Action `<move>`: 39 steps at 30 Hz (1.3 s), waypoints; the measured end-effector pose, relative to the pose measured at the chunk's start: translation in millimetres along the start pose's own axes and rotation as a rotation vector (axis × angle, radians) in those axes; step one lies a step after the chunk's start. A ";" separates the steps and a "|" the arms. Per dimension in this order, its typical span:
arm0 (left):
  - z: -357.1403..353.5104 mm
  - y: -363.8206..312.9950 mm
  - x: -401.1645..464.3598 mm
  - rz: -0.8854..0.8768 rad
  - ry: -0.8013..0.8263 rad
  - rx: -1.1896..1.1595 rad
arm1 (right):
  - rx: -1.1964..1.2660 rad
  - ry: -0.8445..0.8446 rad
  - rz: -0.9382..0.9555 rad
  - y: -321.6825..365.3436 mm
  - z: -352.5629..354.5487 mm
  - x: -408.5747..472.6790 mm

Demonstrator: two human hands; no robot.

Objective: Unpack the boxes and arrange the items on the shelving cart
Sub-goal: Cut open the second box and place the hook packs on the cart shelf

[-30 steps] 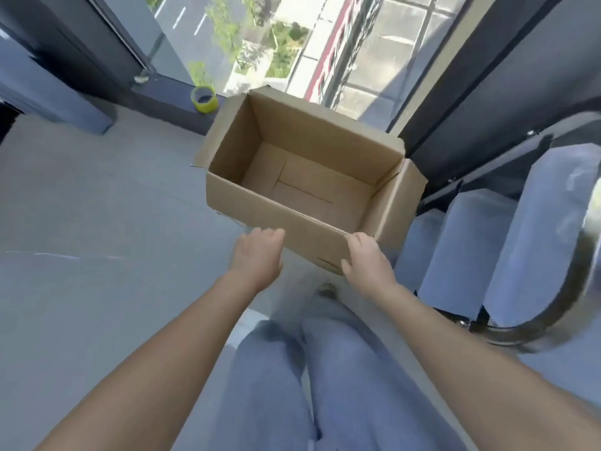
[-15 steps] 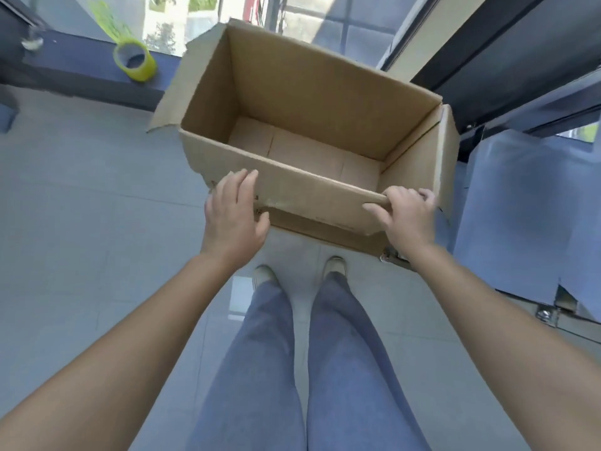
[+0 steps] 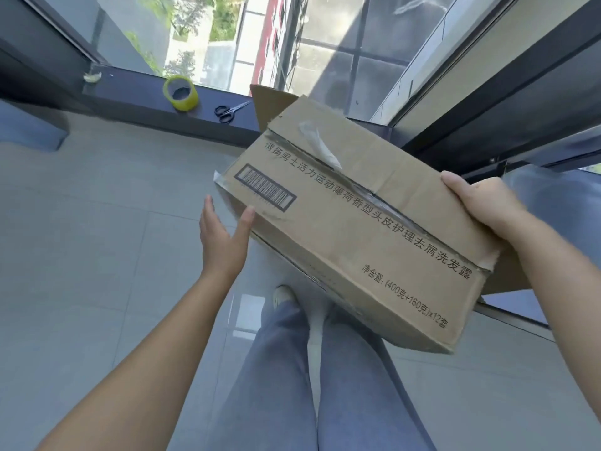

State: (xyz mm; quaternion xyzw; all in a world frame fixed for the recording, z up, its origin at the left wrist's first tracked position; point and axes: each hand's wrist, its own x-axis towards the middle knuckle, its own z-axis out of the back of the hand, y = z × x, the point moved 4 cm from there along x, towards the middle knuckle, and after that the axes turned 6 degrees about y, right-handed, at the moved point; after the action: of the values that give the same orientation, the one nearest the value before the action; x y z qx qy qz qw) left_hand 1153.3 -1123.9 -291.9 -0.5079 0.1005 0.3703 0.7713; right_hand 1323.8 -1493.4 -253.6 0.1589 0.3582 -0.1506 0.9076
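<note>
A brown cardboard box [image 3: 367,222] hangs in the air in front of me, turned so its taped bottom with barcode and printed text faces up. My right hand [image 3: 484,203] grips the box's far right edge, thumb on top and fingers hidden behind. My left hand [image 3: 221,236] is at the box's lower left corner with straight fingers, its thumb touching the edge. One flap [image 3: 270,105] sticks out at the far side. The shelving cart is not in view.
A roll of yellow tape [image 3: 180,92] and black scissors [image 3: 229,110] lie on the dark window ledge [image 3: 130,92] ahead. My legs and shoes stand on the grey tiled floor [image 3: 97,222]. A blue-covered surface [image 3: 553,203] lies at the right.
The box has been flipped from opening-up to bottom-up and swung right. My left hand has come off its front wall; my right hand has shifted to the far right edge.
</note>
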 end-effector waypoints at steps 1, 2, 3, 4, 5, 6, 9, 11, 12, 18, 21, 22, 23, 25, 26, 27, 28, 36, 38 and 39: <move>-0.7 -4.1 1.3 -0.029 0.000 -0.055 | 0.002 0.031 -0.002 1.9 1.4 0.7; -2.0 -9.1 2.0 -0.053 -0.007 -0.102 | 0.012 0.064 -0.009 2.7 2.2 1.8; -3.8 -14.3 1.8 -0.061 -0.023 -0.134 | 0.022 0.100 -0.020 3.2 2.6 3.1; -5.5 -19.2 1.2 -0.061 -0.052 -0.143 | 0.024 0.144 -0.035 1.8 2.2 5.5; -6.7 -24.1 0.3 -0.067 -0.091 -0.127 | 0.020 0.190 -0.049 -0.7 0.9 8.7; -7.8 -28.5 -0.6 -0.085 -0.133 -0.097 | 0.016 0.233 -0.061 -4.3 -0.9 13.1; -17.0 -38.4 1.9 -0.135 -0.182 0.005 | 0.050 0.272 -0.083 -14.8 -8.6 33.8; -31.8 -37.9 5.6 -0.096 -0.148 0.121 | 0.069 0.272 -0.093 -21.6 -18.2 55.5; -41.7 -36.9 6.7 -0.079 -0.127 0.202 | 0.071 0.281 -0.099 -24.2 -23.9 66.8; -85.0 -52.8 23.7 -0.055 -0.164 0.288 | -0.057 0.275 -0.086 -29.6 -48.5 116.3; -95.6 -63.6 34.6 -0.061 -0.209 0.289 | -0.089 0.276 -0.074 -28.1 -49.5 132.2; -98.7 -66.1 35.6 -0.061 -0.221 0.294 | -0.096 0.276 -0.064 -26.5 -50.3 136.6; -101.4 -68.0 36.4 -0.060 -0.229 0.296 | -0.112 0.278 -0.047 -25.3 -51.3 140.1; -104.9 -72.0 38.0 -0.048 -0.233 0.293 | -0.147 0.274 -0.014 -23.3 -54.4 146.7; -106.4 -74.3 39.1 -0.037 -0.235 0.296 | -0.154 0.278 -0.005 -22.1 -56.8 149.7; -108.6 -76.8 39.6 -0.028 -0.238 0.303 | -0.157 0.285 0.007 -19.5 -58.3 150.1; -112.5 -80.3 39.5 -0.025 -0.238 0.313 | -0.152 0.292 0.018 -13.6 -57.6 146.0; -149.5 -102.2 40.7 -0.202 -0.019 0.505 | -0.009 0.241 0.395 64.5 -24.1 52.0; -150.1 -101.1 42.9 -0.212 0.001 0.568 | -0.195 0.086 0.475 76.5 -29.3 33.2; -150.2 -101.0 43.3 -0.197 0.004 0.586 | -0.326 0.008 0.493 79.8 -34.9 31.2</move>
State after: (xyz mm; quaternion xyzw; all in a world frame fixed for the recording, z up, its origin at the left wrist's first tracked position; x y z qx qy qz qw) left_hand 1285.0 -1253.6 -313.0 -0.2721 0.1549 0.2481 0.9167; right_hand 1355.4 -1412.4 -285.1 0.0940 0.3318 0.1346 0.9289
